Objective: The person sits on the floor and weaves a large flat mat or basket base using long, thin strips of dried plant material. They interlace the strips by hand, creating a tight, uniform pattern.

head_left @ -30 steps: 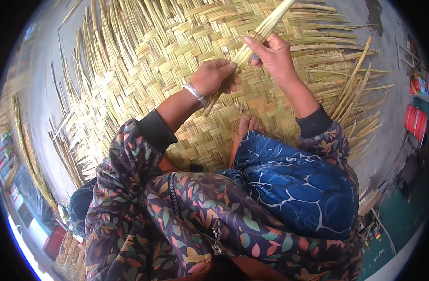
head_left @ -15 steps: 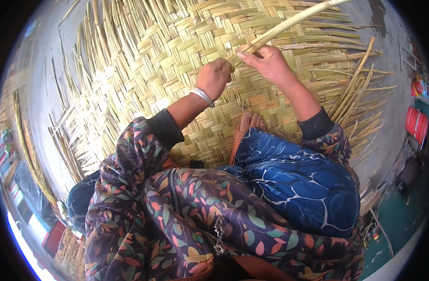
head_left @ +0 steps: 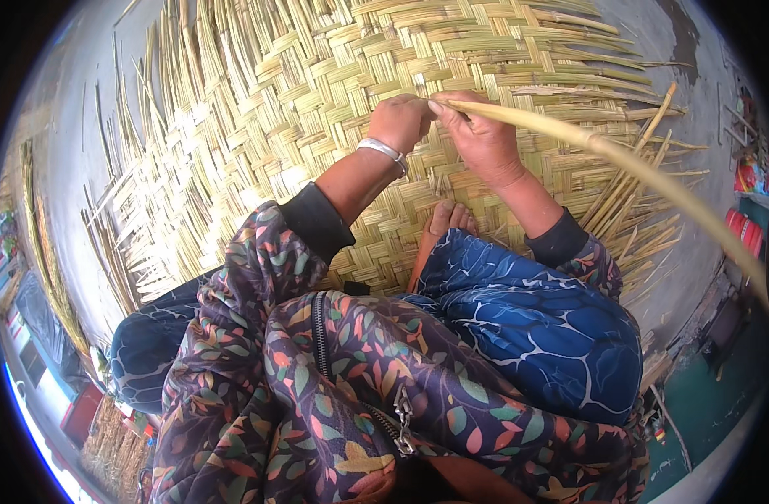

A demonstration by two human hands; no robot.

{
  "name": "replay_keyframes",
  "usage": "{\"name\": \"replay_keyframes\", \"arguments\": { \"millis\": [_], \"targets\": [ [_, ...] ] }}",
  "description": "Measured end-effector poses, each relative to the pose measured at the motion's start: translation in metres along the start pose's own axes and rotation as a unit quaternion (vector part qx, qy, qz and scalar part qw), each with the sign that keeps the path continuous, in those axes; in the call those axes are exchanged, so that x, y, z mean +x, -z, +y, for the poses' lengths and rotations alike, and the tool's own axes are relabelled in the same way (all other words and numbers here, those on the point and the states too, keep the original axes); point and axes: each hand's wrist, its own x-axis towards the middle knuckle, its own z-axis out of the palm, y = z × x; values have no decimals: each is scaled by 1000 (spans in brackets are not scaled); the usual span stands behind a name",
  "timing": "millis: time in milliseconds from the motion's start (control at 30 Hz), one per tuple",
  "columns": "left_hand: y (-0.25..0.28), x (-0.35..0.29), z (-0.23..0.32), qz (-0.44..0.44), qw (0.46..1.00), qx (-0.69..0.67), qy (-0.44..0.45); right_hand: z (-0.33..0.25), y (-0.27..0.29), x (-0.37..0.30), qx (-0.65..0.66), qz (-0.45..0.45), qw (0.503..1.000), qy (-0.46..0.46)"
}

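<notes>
A long pale yellow reed stalk (head_left: pixel 561 128) runs from my fingertips out to the right, bending down toward the rim of the view. My right hand (head_left: pixel 483 144) pinches it close to its near end, the thumb pointing left along it. My left hand (head_left: pixel 397 122), with a pale bangle (head_left: pixel 383 149) at the wrist, is closed around the stalk's very tip, touching the right thumb; the tip itself is mostly hidden. Both hands are above a large woven reed mat (head_left: pixel 351 189) with a twill pattern. My bare foot (head_left: pixel 448 220) rests on the mat.
Loose stalk ends fringe the mat's left side, and several cut stalks (head_left: pixel 624 181) lie on its right edge. A long bundle of stalks (head_left: pixel 44 252) lies on the grey floor (head_left: pixel 72 181) at left. A red round container (head_left: pixel 744 232) stands at far right.
The reed stalk has swung from pointing up and right to pointing right and downward. My left hand has moved slightly right, and both hands remain close together.
</notes>
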Motion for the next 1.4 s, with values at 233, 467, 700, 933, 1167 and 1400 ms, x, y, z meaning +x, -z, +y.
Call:
{"name": "replay_keyframes", "arguments": {
  "millis": [233, 467, 700, 933, 1167, 1400],
  "targets": [
    [22, -18, 32, -82, 912, -382, 123, -17, 12, 12, 62, 53, 996, -18],
    [15, -9, 23, 0, 991, -115, -69, -4, 19, 18, 55, 40, 993, -95],
    [5, -14, 32, 157, 980, 9, -119, -21, 9, 13, 91, 64, 994, -18],
    [1, -9, 37, 70, 953, -295, -1, -15, 12, 13, 99, 82, 991, -34],
    [24, -25, 60, -62, 861, -498, 86, -29, 28, 19, 286, 79, 940, -168],
    [30, -26, 53, -158, 861, -483, 12, -30, 40, 26, 373, 65, 907, -187]
  ]
}}
